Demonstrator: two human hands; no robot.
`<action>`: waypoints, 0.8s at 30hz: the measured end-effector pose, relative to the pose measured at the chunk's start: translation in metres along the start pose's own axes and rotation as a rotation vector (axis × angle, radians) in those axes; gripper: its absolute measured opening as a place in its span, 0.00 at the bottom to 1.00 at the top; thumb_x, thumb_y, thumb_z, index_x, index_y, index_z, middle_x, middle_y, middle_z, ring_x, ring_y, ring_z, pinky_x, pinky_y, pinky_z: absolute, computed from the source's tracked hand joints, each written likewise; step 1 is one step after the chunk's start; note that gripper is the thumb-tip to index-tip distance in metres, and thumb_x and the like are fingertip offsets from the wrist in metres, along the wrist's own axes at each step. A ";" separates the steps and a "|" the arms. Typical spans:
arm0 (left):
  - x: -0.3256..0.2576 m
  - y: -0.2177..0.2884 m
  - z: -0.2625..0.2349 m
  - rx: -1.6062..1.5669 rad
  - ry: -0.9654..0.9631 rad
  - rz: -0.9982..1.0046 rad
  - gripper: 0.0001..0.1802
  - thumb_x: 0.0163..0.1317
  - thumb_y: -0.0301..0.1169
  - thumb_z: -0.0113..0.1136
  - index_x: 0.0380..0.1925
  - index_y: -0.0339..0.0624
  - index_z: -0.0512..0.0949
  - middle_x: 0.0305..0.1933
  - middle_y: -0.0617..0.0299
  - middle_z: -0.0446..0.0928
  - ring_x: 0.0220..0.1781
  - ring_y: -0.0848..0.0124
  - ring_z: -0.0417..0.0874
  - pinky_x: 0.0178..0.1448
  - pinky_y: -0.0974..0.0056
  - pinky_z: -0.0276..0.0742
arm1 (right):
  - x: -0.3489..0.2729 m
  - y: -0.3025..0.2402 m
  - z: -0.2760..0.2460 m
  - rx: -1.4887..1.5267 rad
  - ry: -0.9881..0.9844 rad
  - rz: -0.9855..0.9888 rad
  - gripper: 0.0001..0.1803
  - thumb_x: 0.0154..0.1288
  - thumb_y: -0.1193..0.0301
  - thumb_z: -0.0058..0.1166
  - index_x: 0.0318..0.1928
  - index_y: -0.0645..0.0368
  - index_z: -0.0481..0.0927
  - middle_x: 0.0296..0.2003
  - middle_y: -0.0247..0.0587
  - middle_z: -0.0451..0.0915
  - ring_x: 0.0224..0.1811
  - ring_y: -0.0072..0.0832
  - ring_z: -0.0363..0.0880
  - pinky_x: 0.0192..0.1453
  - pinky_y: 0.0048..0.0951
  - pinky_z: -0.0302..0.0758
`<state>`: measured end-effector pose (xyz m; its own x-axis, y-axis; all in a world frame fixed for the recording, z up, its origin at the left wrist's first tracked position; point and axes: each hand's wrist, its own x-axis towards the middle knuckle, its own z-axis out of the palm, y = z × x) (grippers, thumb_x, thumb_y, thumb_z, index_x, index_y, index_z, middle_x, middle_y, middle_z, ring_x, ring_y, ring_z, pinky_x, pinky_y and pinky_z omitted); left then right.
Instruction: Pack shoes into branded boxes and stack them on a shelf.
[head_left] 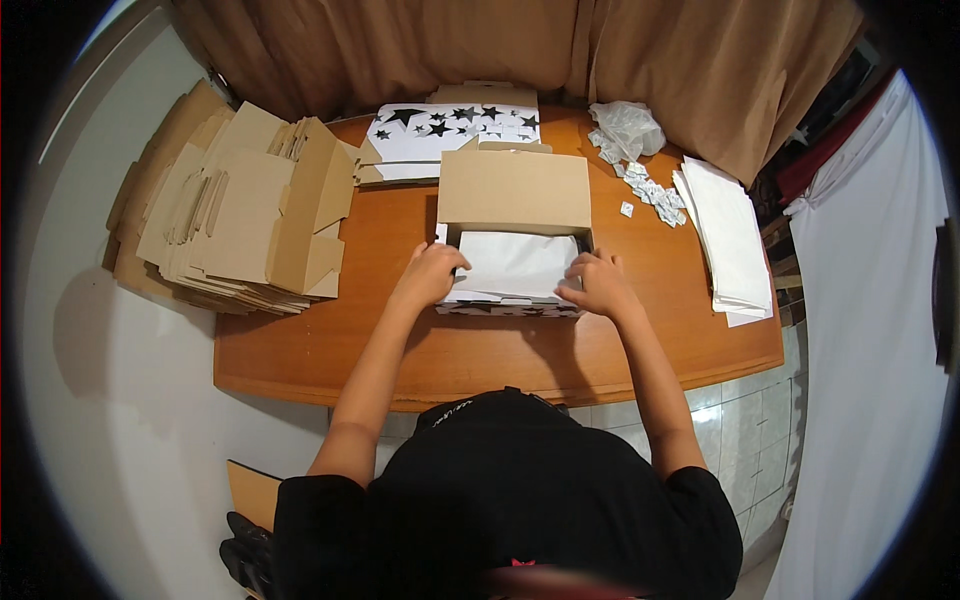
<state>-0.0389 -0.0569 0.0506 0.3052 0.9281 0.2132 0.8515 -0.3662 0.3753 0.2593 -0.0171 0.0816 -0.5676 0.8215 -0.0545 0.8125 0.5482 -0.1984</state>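
A cardboard box (514, 190) with its brown lid raised at the back rests on the table before me. White paper (515, 262) lies inside it, and black stars on white show along its front. My left hand (430, 274) is closed over the box's left side, with the thumb toward the paper. At the right side my right hand (603, 286) has its fingers bent over the rim, some of them at the paper's edge. Both hands are partly turned away, so how firmly they grip is hidden.
Flattened brown boxes (215, 215) are piled on the wooden table (300, 350) at left. Star-printed cardboard (400, 150) lies behind the open box. Toward the right are a clear plastic bag (628, 128), scattered small white packets (655, 195) and a stack of white sheets (722, 235).
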 end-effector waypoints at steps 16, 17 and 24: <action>0.026 0.028 0.057 -0.177 -0.471 -0.126 0.29 0.44 0.53 0.63 0.38 0.40 0.81 0.37 0.51 0.79 0.41 0.53 0.79 0.46 0.55 0.74 | 0.042 -0.014 0.043 0.319 -0.413 0.005 0.30 0.55 0.46 0.53 0.38 0.65 0.81 0.33 0.51 0.81 0.37 0.44 0.80 0.44 0.36 0.75; 0.025 0.029 0.054 -0.177 -0.470 -0.126 0.29 0.44 0.53 0.63 0.38 0.40 0.81 0.37 0.51 0.79 0.41 0.53 0.79 0.46 0.55 0.74 | 0.043 -0.008 0.042 0.318 -0.413 0.004 0.30 0.55 0.46 0.53 0.38 0.65 0.81 0.33 0.51 0.81 0.37 0.44 0.80 0.44 0.36 0.75; 0.012 0.024 0.030 -0.306 -0.007 -0.105 0.13 0.52 0.38 0.61 0.34 0.43 0.80 0.39 0.55 0.78 0.45 0.57 0.76 0.50 0.57 0.71 | 0.075 0.042 0.034 0.372 0.493 0.093 0.27 0.53 0.59 0.58 0.48 0.67 0.73 0.46 0.56 0.75 0.47 0.45 0.74 0.52 0.35 0.70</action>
<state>-0.0019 -0.0529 0.0346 0.2262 0.9619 0.1533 0.7111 -0.2707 0.6489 0.2459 0.0626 0.0363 -0.2960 0.8877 0.3526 0.7048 0.4522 -0.5467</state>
